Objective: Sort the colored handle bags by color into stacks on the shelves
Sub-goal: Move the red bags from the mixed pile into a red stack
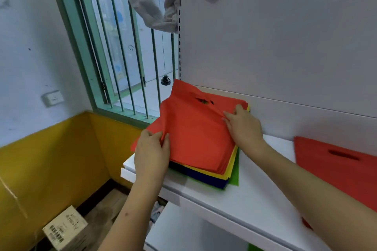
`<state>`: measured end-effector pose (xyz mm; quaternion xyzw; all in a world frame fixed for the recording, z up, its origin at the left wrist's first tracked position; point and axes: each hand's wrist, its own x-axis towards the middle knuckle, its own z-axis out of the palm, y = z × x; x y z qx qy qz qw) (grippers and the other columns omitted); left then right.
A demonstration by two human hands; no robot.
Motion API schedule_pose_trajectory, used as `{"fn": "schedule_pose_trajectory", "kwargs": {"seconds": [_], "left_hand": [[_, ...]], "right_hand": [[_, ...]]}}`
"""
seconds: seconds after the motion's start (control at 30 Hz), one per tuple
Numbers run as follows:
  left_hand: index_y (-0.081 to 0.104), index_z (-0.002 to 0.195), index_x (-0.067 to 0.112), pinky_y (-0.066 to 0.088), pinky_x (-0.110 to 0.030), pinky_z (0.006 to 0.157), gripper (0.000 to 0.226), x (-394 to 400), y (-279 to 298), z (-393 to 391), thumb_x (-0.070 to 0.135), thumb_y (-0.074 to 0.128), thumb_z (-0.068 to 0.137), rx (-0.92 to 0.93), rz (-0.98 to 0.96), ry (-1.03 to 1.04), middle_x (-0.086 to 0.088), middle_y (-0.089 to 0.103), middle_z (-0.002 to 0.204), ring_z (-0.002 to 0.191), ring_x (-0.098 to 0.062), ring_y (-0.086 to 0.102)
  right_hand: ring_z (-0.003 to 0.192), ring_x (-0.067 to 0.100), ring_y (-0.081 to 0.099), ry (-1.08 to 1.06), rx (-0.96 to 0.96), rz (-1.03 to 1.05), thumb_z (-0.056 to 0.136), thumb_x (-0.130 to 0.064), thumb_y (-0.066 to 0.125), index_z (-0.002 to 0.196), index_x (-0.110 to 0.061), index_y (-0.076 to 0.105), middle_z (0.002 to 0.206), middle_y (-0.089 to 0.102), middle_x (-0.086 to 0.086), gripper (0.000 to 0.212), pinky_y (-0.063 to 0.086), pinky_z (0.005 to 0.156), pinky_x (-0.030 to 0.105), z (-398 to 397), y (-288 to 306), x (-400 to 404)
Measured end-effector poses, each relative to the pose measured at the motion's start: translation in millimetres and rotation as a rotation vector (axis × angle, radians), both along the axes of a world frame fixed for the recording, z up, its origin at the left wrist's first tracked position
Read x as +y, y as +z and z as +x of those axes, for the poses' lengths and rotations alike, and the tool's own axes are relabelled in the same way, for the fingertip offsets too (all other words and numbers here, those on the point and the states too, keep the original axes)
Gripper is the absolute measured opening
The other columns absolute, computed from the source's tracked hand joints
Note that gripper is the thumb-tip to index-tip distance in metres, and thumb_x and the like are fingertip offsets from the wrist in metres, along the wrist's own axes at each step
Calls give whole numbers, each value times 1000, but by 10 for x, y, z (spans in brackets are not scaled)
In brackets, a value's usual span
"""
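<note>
Early stage. Your left hand (152,149) pinches the near-left edge of the top orange bag (195,128); your right hand (242,126) pinches its far-right edge near the handle cutout. That bag lies on the mixed pile (216,177) at the left end of the white shelf (255,195), with yellow, blue and green bags still under it, unsorted. One orange stack (336,167) started at the right of the same shelf, well apart. Cardboard box (65,228) on the floor has a barcode label; its print is too blurred to read.
</note>
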<state>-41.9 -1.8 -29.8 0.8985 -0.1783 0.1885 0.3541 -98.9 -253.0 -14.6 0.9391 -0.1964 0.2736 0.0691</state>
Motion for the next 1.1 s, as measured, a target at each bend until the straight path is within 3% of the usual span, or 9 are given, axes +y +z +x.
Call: {"fn": "schedule_pose_trajectory", "kwargs": {"seconds": [0.1,0.2,0.4,0.57,0.67,0.77,0.83,0.9,1.1], "left_hand": [[65,95,21,44,-30,62,35,-37,233,-103,43,38,102,85,-256,-101,5,62,86,77,-15,59],[58,132,24,46,-28,85,34,-148,493,-203,32,41,104,150,-461,-156,7,65,113,95,-7,56],[36,149,36,47,-41,104,69,-599,642,-332,8,60,91,319,-752,-390,3,54,141,120,-14,57],[63,129,31,53,-40,96,43,-1165,588,-673,18,68,88,257,-798,-519,4,66,119,105,-17,65],[72,115,21,57,-32,85,25,-1502,478,-979,18,68,90,358,-850,-611,7,73,99,86,-8,70],[70,108,19,59,-36,75,22,-1733,252,-1335,11,69,88,515,-711,-714,1,71,87,69,-9,68],[60,120,20,58,-43,81,41,-1821,87,-1530,14,74,82,604,-480,-792,-3,69,98,77,-18,68],[46,137,22,55,-34,82,66,-1849,-52,-1680,23,78,80,677,-205,-865,-2,63,112,85,-15,65],[23,151,38,43,-27,98,95,-1775,-183,-1853,59,74,74,354,246,-989,7,21,143,124,-15,44]], "right_hand": [[81,28,65,-55,-50,3,102,-45,36,126,-29,59,96,64,5,37,44,60,32,-161,147,-45],[86,29,66,-69,-97,128,102,-48,33,127,-37,56,93,71,5,36,44,65,33,-346,327,-220],[55,5,65,103,-374,501,92,-24,59,113,-32,69,77,69,-11,24,54,72,29,-968,517,-720],[59,11,62,-41,-471,590,85,-14,70,113,-28,71,80,70,-1,31,45,67,14,-1812,492,-1149],[85,15,64,-161,-444,603,84,-13,71,112,-26,72,102,72,-3,31,41,70,5,-2382,367,-1443],[103,13,63,-246,-379,681,83,-8,70,114,-26,71,113,69,-6,36,46,84,19,-2906,190,-1692],[106,9,58,-349,-300,699,83,-6,69,119,-24,68,119,66,-4,40,42,89,22,-3168,57,-1839],[111,13,56,-448,-213,685,83,-6,69,123,-22,66,127,62,0,43,37,92,19,-3357,-91,-1985],[115,26,53,-529,-31,653,85,-14,69,132,-20,58,127,57,12,48,33,92,22,-3460,-446,-2188]]}}
